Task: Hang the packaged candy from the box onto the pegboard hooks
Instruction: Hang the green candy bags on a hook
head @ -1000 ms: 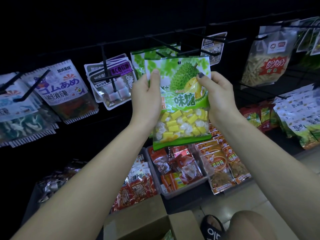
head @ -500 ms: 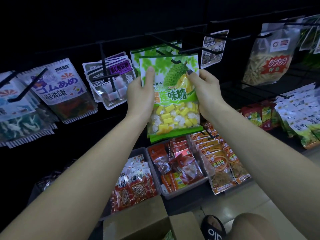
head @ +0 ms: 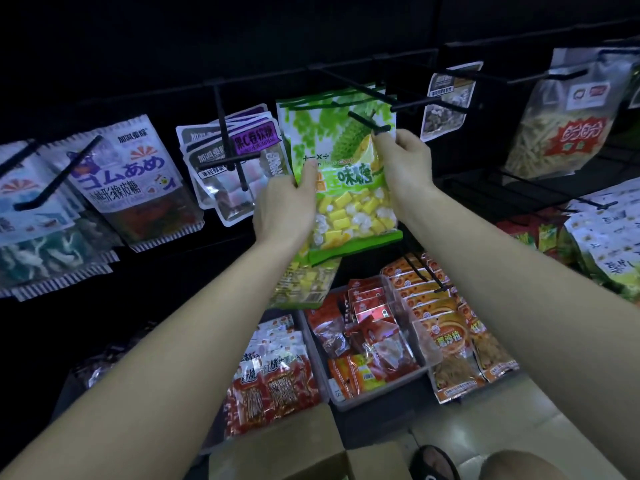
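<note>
While both hands work: hanging step in hand
Cardboard box [head: 277,452]: open, at the frame's bottom edge
Left hand [head: 284,206]: grips the durian candy bag [head: 346,178] at its left edge
Right hand [head: 405,157]: pinches its right edge
Hook [head: 369,122]: tip pokes through bag's top
Next, judged: slide bag back along hook, then release

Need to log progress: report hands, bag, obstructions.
Both hands, left and right, grip durian candy bag. Bag on hook, its tip poking through. Nothing blocking.
</note>
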The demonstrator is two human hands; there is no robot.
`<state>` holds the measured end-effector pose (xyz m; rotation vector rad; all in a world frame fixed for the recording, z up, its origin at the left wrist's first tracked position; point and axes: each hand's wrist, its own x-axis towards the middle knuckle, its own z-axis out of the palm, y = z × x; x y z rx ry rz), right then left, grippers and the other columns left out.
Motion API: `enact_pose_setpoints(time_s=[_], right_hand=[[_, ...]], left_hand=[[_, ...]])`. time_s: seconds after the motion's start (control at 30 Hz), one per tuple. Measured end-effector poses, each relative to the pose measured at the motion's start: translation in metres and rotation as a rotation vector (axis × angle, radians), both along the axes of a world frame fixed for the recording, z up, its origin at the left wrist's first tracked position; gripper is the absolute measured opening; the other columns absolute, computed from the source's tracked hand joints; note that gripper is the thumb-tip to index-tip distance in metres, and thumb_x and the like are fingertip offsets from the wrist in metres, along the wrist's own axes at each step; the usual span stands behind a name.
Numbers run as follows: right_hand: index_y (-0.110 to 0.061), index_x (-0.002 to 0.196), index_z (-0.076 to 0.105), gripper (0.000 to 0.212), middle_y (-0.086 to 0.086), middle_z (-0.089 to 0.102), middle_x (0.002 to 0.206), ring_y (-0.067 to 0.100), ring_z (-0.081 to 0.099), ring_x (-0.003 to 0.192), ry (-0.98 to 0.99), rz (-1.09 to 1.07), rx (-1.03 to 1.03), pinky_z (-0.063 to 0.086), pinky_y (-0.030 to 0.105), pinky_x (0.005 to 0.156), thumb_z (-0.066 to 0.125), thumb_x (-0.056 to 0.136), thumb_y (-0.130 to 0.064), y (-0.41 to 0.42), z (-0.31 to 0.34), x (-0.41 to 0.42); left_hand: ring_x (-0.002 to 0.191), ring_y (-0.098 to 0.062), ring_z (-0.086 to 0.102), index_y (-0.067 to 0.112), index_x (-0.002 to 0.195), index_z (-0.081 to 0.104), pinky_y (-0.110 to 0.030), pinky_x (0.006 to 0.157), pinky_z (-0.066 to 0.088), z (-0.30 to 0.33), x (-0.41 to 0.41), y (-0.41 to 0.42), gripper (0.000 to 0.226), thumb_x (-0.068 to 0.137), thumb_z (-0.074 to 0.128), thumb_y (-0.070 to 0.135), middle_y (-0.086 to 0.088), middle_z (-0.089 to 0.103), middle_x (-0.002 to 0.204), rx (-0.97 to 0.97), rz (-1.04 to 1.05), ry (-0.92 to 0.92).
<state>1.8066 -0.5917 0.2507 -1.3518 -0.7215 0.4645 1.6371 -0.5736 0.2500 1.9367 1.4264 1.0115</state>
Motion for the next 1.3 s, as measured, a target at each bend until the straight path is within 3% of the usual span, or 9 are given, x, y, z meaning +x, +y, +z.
enact_pose_setpoints(time_s=[0.2,0.4,0.5,0.6,0.7,0.8,1.0,1.17,1.3], right_hand=[[-0.018,0.085,0.049,0.020,0.000,0.030,0.068,0.018,0.027,0.068,0.000,-0.003,-0.069,0.022,0.033,0.063,0.064,0.097,-0.026,0.022,0.011,0.004],[-0.025,0.071,0.034,0.038,0.000,0.027,0.068,0.017,0.021,0.065,0.010,-0.007,-0.121,0.018,0.034,0.060,0.065,0.093,-0.029,0.040,0.012,0.007],[-0.020,0.079,0.047,0.029,-0.004,0.038,0.068,0.015,0.034,0.063,-0.012,-0.017,-0.180,0.030,0.032,0.060,0.060,0.098,-0.038,0.037,0.006,0.004],[-0.022,0.081,0.045,0.036,-0.006,0.044,0.074,0.015,0.043,0.067,-0.047,-0.065,-0.240,0.036,0.033,0.071,0.057,0.098,-0.052,0.028,-0.006,0.006],[-0.013,0.117,0.054,0.047,0.003,0.058,0.105,0.025,0.056,0.099,-0.102,-0.083,-0.333,0.044,0.034,0.086,0.056,0.097,-0.056,0.005,-0.022,0.000],[-0.008,0.141,0.046,0.061,0.012,0.057,0.131,0.029,0.055,0.121,-0.157,-0.079,-0.385,0.042,0.034,0.096,0.059,0.098,-0.050,-0.030,-0.039,-0.016],[-0.015,0.124,0.054,0.062,0.011,0.067,0.119,0.028,0.065,0.110,-0.006,0.082,-0.477,0.053,0.045,0.099,0.071,0.079,-0.054,-0.093,-0.075,-0.053],[-0.018,0.120,0.067,0.040,0.005,0.074,0.114,0.023,0.069,0.106,0.229,0.616,-0.423,0.052,0.036,0.091,0.069,0.085,-0.040,-0.138,-0.087,-0.084],[-0.028,0.093,0.077,0.010,0.005,0.078,0.098,0.023,0.073,0.093,-0.020,0.552,-0.263,0.055,0.043,0.084,0.069,0.096,-0.033,-0.157,-0.082,-0.102]], left_hand=[[0.053,-0.023,0.045,0.014,0.057,0.039,-0.034,0.051,0.026,-0.001,0.008,0.019,0.070,0.105,0.034,0.066,-0.002,0.047,0.061,-0.040,0.061,0.059],[0.056,-0.023,0.050,0.015,0.060,0.044,-0.033,0.053,0.035,-0.006,0.007,0.024,0.073,0.102,0.029,0.072,-0.001,0.051,0.064,-0.100,0.051,0.079],[0.050,-0.020,0.044,0.020,0.059,0.038,-0.033,0.056,0.039,-0.008,-0.001,0.017,0.072,0.097,0.027,0.081,0.001,0.045,0.058,-0.135,0.015,0.068],[0.058,-0.024,0.057,0.008,0.065,0.056,-0.036,0.057,0.043,-0.015,-0.011,0.007,0.090,0.093,0.021,0.086,-0.011,0.064,0.069,-0.146,-0.009,0.118],[0.061,-0.028,0.060,-0.008,0.091,0.076,-0.037,0.057,0.042,-0.022,-0.025,-0.007,0.113,0.090,0.015,0.088,-0.018,0.075,0.086,-0.166,-0.024,0.129],[0.075,-0.034,0.067,0.000,0.088,0.078,-0.035,0.059,0.042,-0.027,-0.045,-0.023,0.103,0.095,0.017,0.082,-0.015,0.069,0.084,-0.155,-0.014,0.103],[0.071,-0.011,0.053,0.008,0.084,0.075,-0.033,0.067,0.038,-0.027,-0.077,-0.065,0.082,0.106,0.021,0.066,0.010,0.057,0.078,-0.227,0.029,-0.145],[0.071,-0.018,0.058,0.012,0.069,0.068,-0.032,0.062,0.037,-0.019,-0.090,-0.088,0.078,0.106,0.025,0.066,-0.002,0.063,0.074,-0.176,0.054,-0.286],[0.069,-0.016,0.056,0.014,0.070,0.064,-0.033,0.062,0.037,-0.012,-0.098,-0.097,0.069,0.106,0.031,0.063,0.001,0.061,0.073,-0.132,0.003,-0.269]])
